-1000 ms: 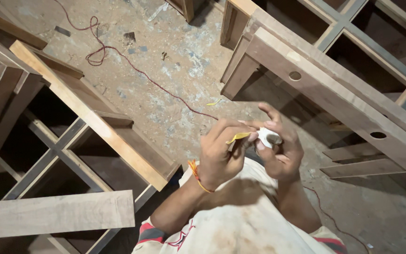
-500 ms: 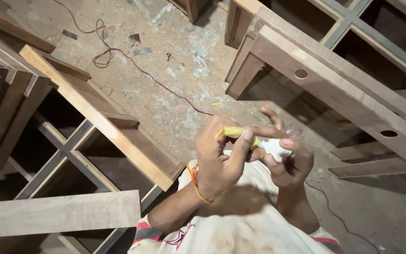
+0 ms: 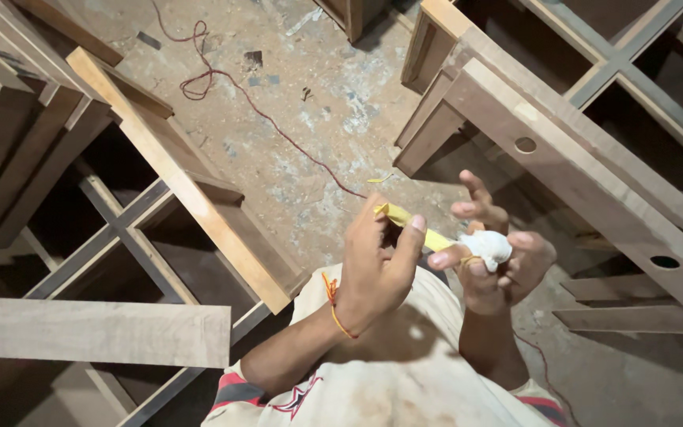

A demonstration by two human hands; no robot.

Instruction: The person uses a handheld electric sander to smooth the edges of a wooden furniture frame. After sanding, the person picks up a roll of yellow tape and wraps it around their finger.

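The left hand is raised in front of the chest, back of the hand toward the camera, an orange thread tied at its wrist. Its thumb and fingers are pinched together on one end of a yellow strip, which runs slightly downward to the right hand. The right hand is turned palm-up — its thumb and lower fingers clamp a small white wad, while the upper two fingers are spread loose above it. The strip's far end meets the wad. Both hands hang over a dusty floor between wooden frames — a red cord trails across it, and a pale plank lies at lower left.
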